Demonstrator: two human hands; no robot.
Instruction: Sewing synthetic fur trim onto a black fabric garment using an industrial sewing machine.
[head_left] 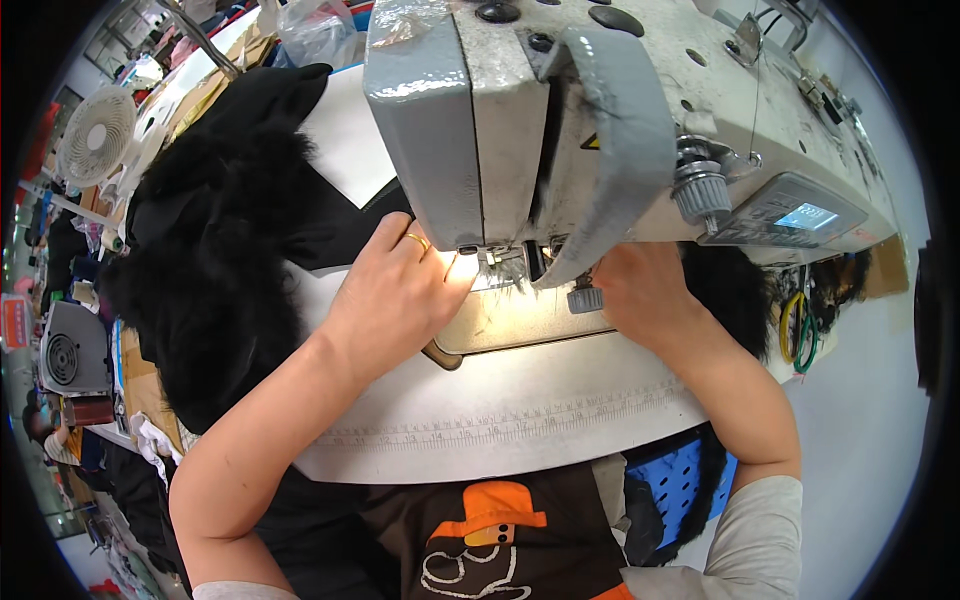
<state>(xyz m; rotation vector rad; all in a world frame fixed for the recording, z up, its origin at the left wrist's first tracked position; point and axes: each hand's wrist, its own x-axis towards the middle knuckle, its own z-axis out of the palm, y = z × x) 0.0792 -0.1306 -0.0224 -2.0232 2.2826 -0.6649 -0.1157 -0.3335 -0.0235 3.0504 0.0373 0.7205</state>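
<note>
Left hand [395, 290] and right hand [640, 288] curl (I can't tell around what) beside a sewing machine [420, 130], printed ruler marks [500, 427] nearside of both.

The black furry cloth [215, 270] lies in a floppy heap on the left. A smoother black part [335, 238] stretches right, toward the grey and white sewing machine [510, 150]. More black fur [730, 290] sits on the right.
</note>
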